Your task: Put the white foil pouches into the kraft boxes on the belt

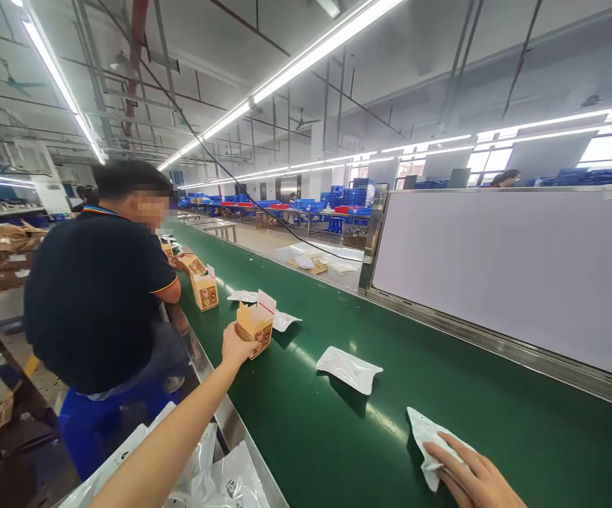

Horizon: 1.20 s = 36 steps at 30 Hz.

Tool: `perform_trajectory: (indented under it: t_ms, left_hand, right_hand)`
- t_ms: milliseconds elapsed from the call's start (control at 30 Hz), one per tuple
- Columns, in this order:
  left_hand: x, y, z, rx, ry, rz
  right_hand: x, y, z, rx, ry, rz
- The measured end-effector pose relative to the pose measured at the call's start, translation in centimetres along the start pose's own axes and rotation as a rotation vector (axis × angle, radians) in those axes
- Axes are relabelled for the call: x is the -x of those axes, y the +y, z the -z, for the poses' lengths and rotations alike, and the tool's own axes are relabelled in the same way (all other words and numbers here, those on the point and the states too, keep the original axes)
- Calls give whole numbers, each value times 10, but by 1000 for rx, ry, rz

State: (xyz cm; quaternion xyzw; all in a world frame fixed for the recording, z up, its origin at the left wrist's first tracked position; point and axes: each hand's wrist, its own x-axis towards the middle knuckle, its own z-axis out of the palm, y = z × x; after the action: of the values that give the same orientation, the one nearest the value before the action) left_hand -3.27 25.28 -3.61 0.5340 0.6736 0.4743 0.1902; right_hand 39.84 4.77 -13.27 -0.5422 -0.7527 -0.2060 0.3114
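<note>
My left hand is wrapped round the near side of an open-topped orange box on the green belt. White packets lie just behind that box. At the lower right, my right hand has its fingers over a crumpled white packet, gripping it at the belt surface. Between my hands another white packet lies by itself. Farther up the belt stands a second open orange box, apart from my hands.
A person in a dark shirt sits at the left on a blue stool, by more boxes. White bags fill the space below my left arm. A metal-framed white panel borders the belt's far side.
</note>
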Motion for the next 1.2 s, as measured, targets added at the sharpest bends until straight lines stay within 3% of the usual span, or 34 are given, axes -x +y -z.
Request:
perform_trajectory:
  t_ms: [100, 167, 200, 267, 333, 433, 567, 700, 767, 867, 967, 1033, 1133, 1200]
  left_hand:
    - [37, 17, 18, 18, -101, -197]
    - [69, 31, 29, 25, -181, -304]
    - [87, 38, 33, 17, -222, -361]
    - [122, 52, 39, -12, -297, -488]
    - [154, 64, 40, -29, -344, -616]
    - [190, 77, 38, 12, -316, -724]
    - [215, 86, 35, 45, -206, -798]
    - [234, 95, 28, -24, -131, -1052]
    - [245, 101, 23, -29, -123, -1141]
    - [258, 107, 16, -7, -160, -1103]
    - [266, 110, 12, -1, -188, -1056]
    - [271, 111, 9, 5, -201, -1060]
    - [284, 114, 5, 12, -279, -994]
    - [294, 115, 4, 36, -409, -917]
  right_hand:
    - [-16, -16, 44, -171, -86, -264]
    - [-33, -41, 85, -358, -138, -398]
    - [-43, -58, 106, -459, -124, -390]
    - [-65, -94, 141, -691, 54, -330]
    - [-84, -125, 161, -927, 158, -236]
    - [-97, -150, 165, -1003, 166, -174]
    - [-85, -150, 157, -653, 135, -185]
    - [-71, -159, 154, -266, 192, -46]
    - [-67, -167, 153, -210, 197, -51]
    - [-66, -169, 157, -508, 53, -177]
    - [-67, -155, 170, -1010, -275, -318]
    - [-67, -145, 181, -1201, -469, -252]
    - [-62, -139, 191, -1170, -580, -105]
    - [-51, -140, 192, -954, -511, -186]
